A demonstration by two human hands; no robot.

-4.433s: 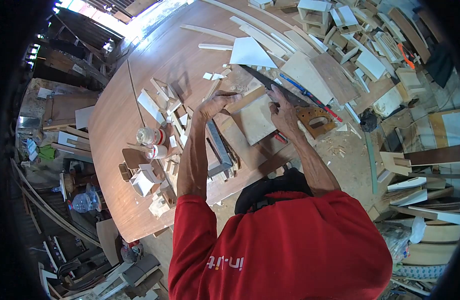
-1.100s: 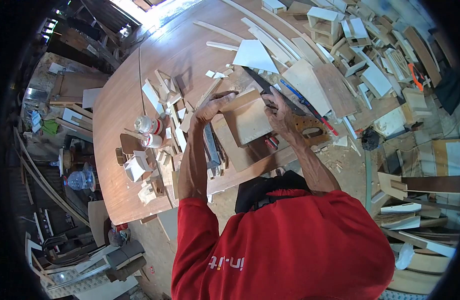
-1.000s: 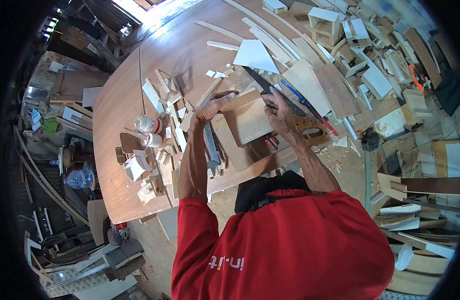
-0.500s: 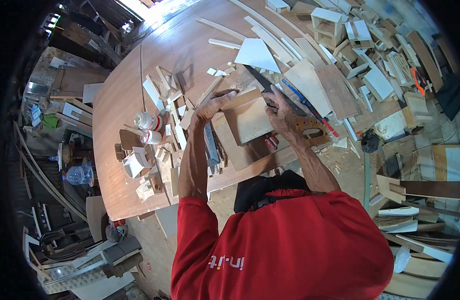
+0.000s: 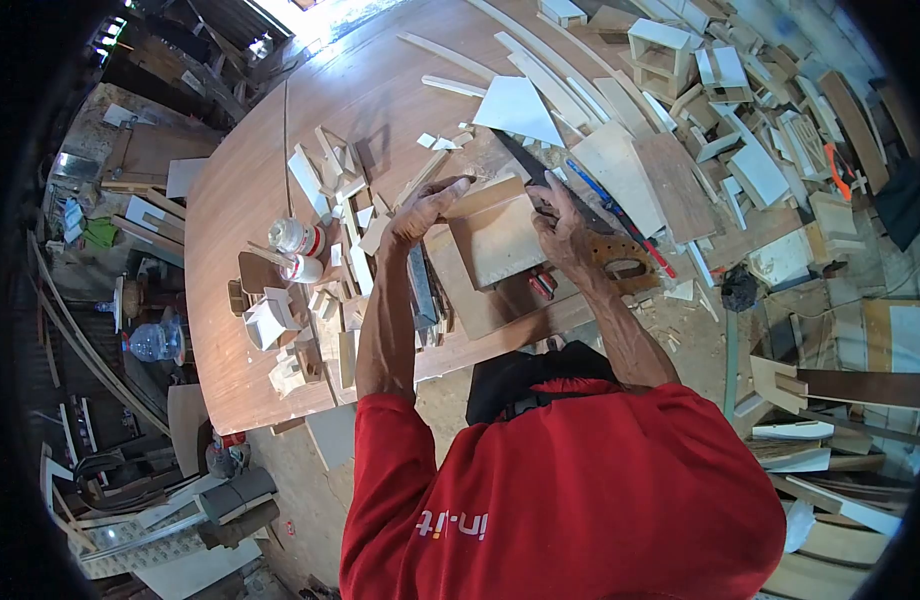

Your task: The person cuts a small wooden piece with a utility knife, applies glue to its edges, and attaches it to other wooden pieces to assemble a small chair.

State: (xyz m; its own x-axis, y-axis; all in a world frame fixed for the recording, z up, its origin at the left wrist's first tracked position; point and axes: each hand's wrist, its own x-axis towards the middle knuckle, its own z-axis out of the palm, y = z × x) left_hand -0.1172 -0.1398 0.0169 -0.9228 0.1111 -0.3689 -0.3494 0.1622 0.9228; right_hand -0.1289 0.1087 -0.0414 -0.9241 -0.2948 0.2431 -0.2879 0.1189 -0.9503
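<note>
A small open wooden box (image 5: 502,240) is tilted up between my two hands, above a flat board (image 5: 490,310) near the table's front edge. My left hand (image 5: 428,212) is closed on the box's upper left side, fingers bent over its edge. At the upper right side my right hand (image 5: 560,222) grips the box; some of its fingertips are hidden. Just below the box lies a small red and black object (image 5: 543,286), too small to name surely. A handsaw (image 5: 620,258) with a wooden handle rests beside my right forearm.
Glue jars (image 5: 298,238), small wood offcuts (image 5: 340,180) and a little white box (image 5: 272,318) stand on the table (image 5: 240,200) to the left. Long strips (image 5: 550,85) and a blue and red tool (image 5: 620,215) lie ahead. Wood scraps (image 5: 750,160) pile up at the right.
</note>
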